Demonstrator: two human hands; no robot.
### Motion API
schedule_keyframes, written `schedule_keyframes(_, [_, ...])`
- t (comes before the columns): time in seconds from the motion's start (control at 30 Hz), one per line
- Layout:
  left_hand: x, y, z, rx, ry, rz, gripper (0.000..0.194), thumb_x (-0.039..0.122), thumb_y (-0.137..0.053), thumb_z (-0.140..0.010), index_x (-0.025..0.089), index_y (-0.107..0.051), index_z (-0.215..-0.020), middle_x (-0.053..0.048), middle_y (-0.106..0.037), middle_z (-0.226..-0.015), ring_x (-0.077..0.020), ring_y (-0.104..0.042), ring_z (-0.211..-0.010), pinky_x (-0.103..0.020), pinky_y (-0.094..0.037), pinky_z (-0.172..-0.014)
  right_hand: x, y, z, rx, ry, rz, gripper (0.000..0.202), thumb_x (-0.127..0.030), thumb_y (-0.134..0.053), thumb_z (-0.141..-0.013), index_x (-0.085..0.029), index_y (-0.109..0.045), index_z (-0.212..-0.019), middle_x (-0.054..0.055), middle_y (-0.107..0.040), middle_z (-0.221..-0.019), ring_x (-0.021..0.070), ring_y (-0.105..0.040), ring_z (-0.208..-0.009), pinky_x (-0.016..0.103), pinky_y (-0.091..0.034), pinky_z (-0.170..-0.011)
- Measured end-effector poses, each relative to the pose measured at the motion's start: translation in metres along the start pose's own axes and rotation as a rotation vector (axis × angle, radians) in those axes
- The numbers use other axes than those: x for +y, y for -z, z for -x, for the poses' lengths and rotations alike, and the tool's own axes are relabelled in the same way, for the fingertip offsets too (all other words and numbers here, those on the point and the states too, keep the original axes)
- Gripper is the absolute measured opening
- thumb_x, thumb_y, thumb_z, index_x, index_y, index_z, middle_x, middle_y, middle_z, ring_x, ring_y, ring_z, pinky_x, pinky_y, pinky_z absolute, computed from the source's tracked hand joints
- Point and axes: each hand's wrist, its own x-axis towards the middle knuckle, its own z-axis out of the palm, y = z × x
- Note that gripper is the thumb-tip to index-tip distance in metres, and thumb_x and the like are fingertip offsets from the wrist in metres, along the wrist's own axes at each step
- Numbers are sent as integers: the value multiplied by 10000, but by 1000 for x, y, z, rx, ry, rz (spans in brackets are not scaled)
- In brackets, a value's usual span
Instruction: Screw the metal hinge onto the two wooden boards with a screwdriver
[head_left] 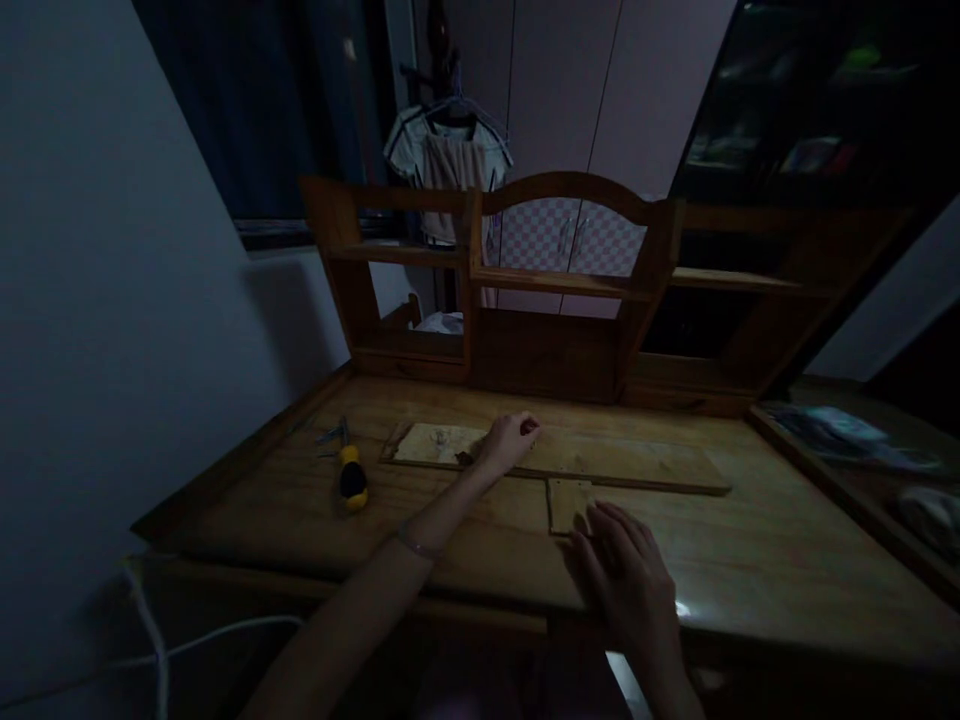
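My left hand (511,440) is over the middle of a long wooden board (637,463), its fingers curled together; whether something small is between them is too dark to tell. Near the board's left end are small dark bits (441,438), which may be screws. A small square wooden piece (568,503) lies against the board's front edge. Just to the right of that piece, my right hand (626,560) hovers low with fingers apart, holding nothing visible. A yellow and black screwdriver (351,480) rests on the left of the table.
The wooden table (787,540) has a shelf unit (555,282) along its back edge. Small metal items (330,434) are beside the screwdriver's tip. A white cable (232,628) hangs at the lower left. Bagged items (847,430) sit beyond the table's right edge.
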Motion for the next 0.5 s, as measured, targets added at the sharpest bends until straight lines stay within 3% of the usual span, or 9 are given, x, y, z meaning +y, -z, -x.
schedule_keyframes(0.17, [5, 6, 7, 2, 2, -112, 63, 250, -723, -777, 189, -729, -761, -7, -642, -646, -156, -591, -646, -252, -430, -641, -4, 2, -2, -3, -22, -2, 306, -390, -624, -945, -254, -621, -1219, 60, -641, -1244, 226, -556, -1190, 391, -481, -1002])
schedule_keyframes(0.3, [10, 26, 9, 25, 9, -138, 158, 332, -727, -800, 204, -746, -891, 7, -637, -680, -151, -587, -675, -237, -424, -641, -5, 1, -2, 1, -38, -12, 281, -406, -611, -952, -253, -627, -1187, 55, -648, -1215, 219, -569, -1166, 387, -483, -993])
schedule_keyframes(0.4, [3, 77, 4, 92, 38, -161, 224, 388, -670, -859, 214, -731, -987, -9, -677, -829, -148, -606, -787, -227, -441, -717, -6, 2, -2, -4, -39, -22, 262, -410, -595, -961, -249, -627, -1166, 56, -655, -1186, 223, -568, -1156, 395, -475, -997])
schedule_keyframes(0.5, [-16, 160, 4, 150, 135, -215, 155, 316, -716, -811, 189, -723, -900, -19, -678, -870, -152, -598, -844, -222, -433, -779, -6, 3, -2, 2, -38, -41, 242, -402, -576, -971, -243, -626, -1146, 63, -655, -1169, 231, -565, -1149, 402, -468, -997])
